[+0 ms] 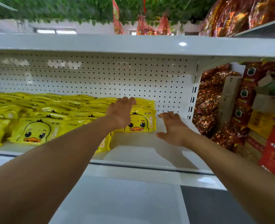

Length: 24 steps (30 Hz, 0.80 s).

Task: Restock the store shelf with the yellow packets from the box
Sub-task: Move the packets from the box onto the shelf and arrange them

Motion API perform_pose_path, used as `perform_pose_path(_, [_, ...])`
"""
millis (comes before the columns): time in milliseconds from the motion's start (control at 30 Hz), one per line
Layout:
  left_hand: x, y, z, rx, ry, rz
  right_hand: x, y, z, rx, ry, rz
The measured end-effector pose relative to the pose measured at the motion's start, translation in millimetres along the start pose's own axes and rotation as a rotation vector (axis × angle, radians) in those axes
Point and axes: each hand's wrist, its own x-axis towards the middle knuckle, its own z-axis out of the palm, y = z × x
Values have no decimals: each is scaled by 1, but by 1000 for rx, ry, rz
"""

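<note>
Hands reach onto the white shelf [141,152]. Left hand [119,113] lies spread, fingers straight, on the rightmost stack of yellow packets [140,122], which fill the shelf's left side. Right hand [172,126] hovers open just right of that stack, holding nothing.

Left hand [120,113] lies flat on the packets [140,122], mid-frame. Right hand [172,128] hovers spread over the shelf [138,141], just right.

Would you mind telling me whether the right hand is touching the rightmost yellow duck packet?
Apart. The head view shows bare white shelf between the right hand and the rightmost yellow duck packet.
</note>
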Motion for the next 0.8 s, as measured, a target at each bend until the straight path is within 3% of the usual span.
perform_pose_path(267, [-91,-24,-27,-142,-34,96,-62,-75,9,-42,15,-11])
perform_pose_path(467, [-173,-55,-29,-272,-124,126,-121,-132,36,47,36,85])
perform_pose_path(800, [-332,-120,44,-339,-459,128,-223,-199,140,116,-143,243])
